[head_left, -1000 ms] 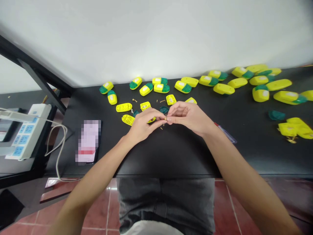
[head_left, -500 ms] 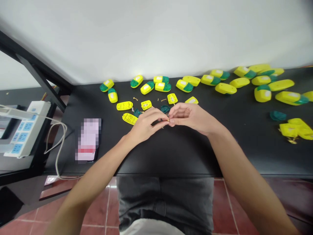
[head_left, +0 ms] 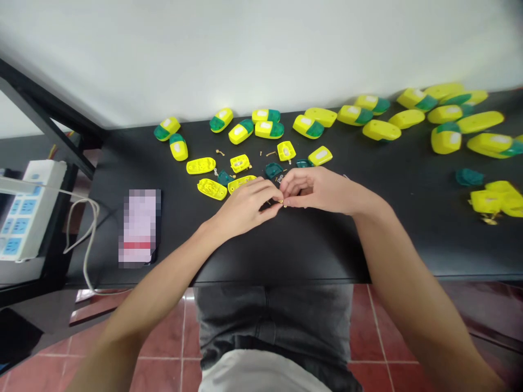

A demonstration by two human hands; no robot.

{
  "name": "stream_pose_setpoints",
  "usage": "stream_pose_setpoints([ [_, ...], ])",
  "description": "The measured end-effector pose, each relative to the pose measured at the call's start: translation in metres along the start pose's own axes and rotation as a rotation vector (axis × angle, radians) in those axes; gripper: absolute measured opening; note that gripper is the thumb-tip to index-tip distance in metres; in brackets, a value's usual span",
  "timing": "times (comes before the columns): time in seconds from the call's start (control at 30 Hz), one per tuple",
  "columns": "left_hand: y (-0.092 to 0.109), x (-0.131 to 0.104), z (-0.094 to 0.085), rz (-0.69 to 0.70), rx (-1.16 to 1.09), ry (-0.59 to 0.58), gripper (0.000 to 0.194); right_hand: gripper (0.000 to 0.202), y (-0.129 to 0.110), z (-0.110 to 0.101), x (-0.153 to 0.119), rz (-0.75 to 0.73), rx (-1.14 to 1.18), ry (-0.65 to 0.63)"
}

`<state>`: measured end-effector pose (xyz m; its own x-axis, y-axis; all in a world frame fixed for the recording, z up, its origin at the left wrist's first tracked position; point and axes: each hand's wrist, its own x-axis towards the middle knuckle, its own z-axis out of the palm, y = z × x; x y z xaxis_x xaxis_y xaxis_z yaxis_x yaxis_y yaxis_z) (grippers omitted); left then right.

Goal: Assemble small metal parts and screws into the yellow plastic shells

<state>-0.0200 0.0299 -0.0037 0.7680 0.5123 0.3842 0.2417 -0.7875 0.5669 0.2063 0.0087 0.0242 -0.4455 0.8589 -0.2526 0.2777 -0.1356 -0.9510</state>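
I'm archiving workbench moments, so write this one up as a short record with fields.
left hand: thumb and fingertip pinch a tiny gold-coloured piece
right hand: fingertips at the same piece; exact grip too small to tell
beyond hands: open yellow shells, dark green covers
far side: yellow-and-green units, before a pale wall
left of hands: phone with pixelated screen
left edge: white power strip
surface: black table

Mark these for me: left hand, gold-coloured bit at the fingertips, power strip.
Left hand (head_left: 248, 206): head view, back of the hand.
Gold-coloured bit (head_left: 281, 202): head view, its visible middle.
Power strip (head_left: 25, 213): head view, socket face.
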Motion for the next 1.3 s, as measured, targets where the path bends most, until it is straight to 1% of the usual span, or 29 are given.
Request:
stream_pose_setpoints([
  [0.1,0.004,0.000,0.002,-0.003,0.047,-0.045,0.015,0.017,-0.005,0.002,-0.004,0.023,-0.110,-0.039],
  [0.27,0.010,0.000,0.009,-0.032,0.084,-0.167,0.012,0.013,-0.011,0.003,-0.010,0.054,-0.323,-0.110],
  [0.4,0.012,-0.001,0.011,-0.058,0.115,-0.217,0.009,0.015,-0.012,0.001,-0.012,0.072,-0.412,-0.122],
  [0.63,0.013,-0.002,0.009,-0.033,0.164,-0.214,0.006,0.018,-0.011,0.002,-0.015,0.085,-0.519,-0.109],
  [0.83,0.014,-0.002,0.007,-0.014,0.181,-0.223,0.004,0.017,-0.011,0.003,-0.014,0.071,-0.588,-0.104],
  [1.1,0.014,-0.002,0.007,-0.007,0.192,-0.221,0.008,0.015,-0.009,0.002,-0.013,0.044,-0.598,-0.101],
  [1.3,0.017,-0.002,0.009,0.009,0.255,-0.214,0.012,0.019,-0.008,0.003,-0.014,0.025,-0.618,-0.088],
])
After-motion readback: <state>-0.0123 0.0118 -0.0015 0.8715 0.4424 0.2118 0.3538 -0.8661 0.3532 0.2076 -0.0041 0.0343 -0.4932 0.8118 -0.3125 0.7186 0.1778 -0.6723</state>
